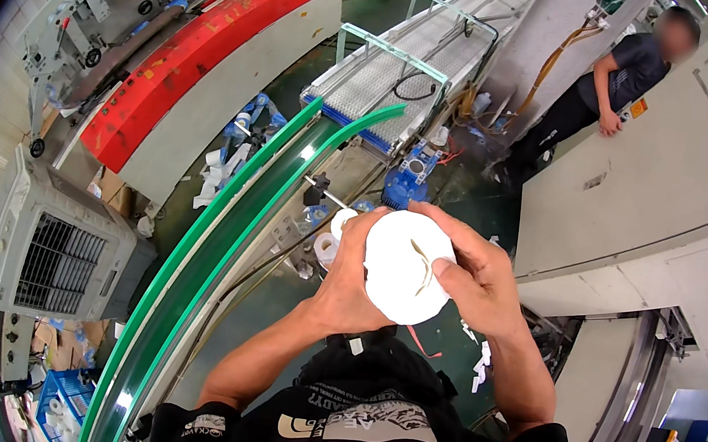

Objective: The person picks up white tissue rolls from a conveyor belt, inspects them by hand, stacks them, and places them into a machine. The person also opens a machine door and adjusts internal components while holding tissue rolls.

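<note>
Two hands share one white roll (392, 275): the left hand (352, 277) has its fingers (357, 233) clamped around the near-left side, and the right hand (486, 287) grips the opposite side, thumb resting on the end face beside a crooked slit. Just left of the left fingers sits another white roll (324, 248). Farther left curves a green-railed conveyor (250, 197); ahead of the fingers stretches a silver conveyor (364, 81). Ahead and right, a person (629, 85) stands beside a beige cabinet (656, 170).

held white roll (401, 291): 1 | green rails (382, 114): 2 | red-topped machine (204, 53): 1 | conveyor frames (395, 53): 2
</note>
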Action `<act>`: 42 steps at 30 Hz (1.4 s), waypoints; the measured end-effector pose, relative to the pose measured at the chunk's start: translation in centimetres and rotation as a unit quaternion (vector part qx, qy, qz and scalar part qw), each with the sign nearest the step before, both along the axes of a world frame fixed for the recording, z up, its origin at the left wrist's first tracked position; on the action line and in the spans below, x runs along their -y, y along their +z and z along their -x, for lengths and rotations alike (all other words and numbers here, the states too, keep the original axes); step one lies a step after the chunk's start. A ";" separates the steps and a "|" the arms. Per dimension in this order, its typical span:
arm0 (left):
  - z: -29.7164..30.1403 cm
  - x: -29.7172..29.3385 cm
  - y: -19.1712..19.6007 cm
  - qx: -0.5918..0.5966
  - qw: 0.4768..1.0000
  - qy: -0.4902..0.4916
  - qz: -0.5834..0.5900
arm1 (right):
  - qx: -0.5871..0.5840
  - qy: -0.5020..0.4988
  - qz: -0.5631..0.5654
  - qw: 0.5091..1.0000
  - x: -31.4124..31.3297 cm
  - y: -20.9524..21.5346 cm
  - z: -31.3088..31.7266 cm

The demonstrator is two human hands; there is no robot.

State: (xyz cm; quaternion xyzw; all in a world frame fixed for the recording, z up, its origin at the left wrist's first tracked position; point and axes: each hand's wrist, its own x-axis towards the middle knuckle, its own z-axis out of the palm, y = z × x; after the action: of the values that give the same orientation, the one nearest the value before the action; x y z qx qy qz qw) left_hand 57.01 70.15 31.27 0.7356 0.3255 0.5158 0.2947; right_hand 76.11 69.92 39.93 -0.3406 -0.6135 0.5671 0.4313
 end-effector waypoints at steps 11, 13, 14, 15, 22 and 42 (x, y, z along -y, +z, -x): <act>-0.6 -0.1 -1.2 0.037 0.996 -0.013 0.085 | 0.050 0.020 -0.009 0.998 -0.9 -0.6 -0.8; -1.3 -0.3 0.1 0.069 0.995 -0.034 0.064 | 0.037 0.004 -0.042 0.998 -1.0 -0.6 -0.9; -1.6 -1.0 0.5 0.100 0.992 -0.054 0.060 | 0.012 0.004 -0.008 1.000 -0.8 -0.5 -0.7; -1.7 -0.5 0.3 0.120 0.987 -0.068 0.079 | 0.028 -0.025 -0.026 0.999 -0.8 -0.6 -0.6; -4.4 -6.0 1.6 0.083 0.994 -0.015 0.067 | -0.157 -0.071 0.067 0.983 -5.1 0.1 -3.0; -3.7 -5.7 -1.0 0.019 0.994 -0.055 0.088 | -0.107 -0.090 0.160 0.977 -4.7 -2.6 -3.8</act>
State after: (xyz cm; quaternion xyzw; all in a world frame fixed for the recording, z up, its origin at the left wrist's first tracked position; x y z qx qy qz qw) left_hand 60.73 75.80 30.30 0.7139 0.3231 0.4815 0.3926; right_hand 79.94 74.58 37.30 -0.3967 -0.4320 0.6495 0.4839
